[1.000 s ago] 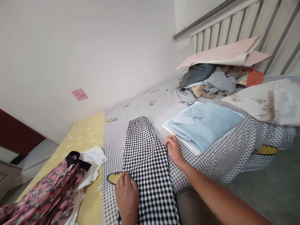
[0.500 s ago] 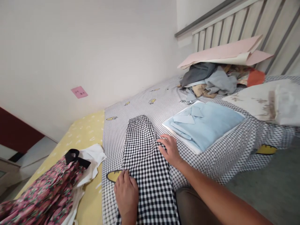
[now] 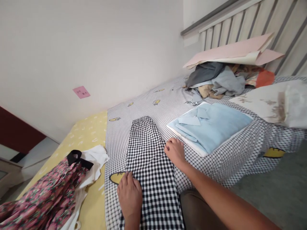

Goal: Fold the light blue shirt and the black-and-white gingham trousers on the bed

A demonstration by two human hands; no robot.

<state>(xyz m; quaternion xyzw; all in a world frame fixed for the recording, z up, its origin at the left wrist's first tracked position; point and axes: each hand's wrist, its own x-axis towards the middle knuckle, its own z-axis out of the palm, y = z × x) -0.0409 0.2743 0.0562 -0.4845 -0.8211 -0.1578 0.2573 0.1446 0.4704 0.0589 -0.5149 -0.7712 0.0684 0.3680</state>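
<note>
A black-and-white gingham garment lies lengthwise on the checked bedsheet, folded narrow, with its gathered end toward the wall. My left hand rests flat on its left edge, fingers extended and holding nothing. At the garment's right edge is my right hand, its fingers curled in at the cloth's edge; what lies under the fingertips is hidden. Just beyond my right hand, a folded light blue shirt sits on a white backing.
To the left, a pink floral garment with a black collar overlaps a white cloth on the yellow sheet. A heap of clothes lies under pink paper at the back right, beside a whitish bag.
My right hand's fingers, spread before, have curled in at the garment's right edge. My left hand has stayed in place. The view has shifted slightly.
</note>
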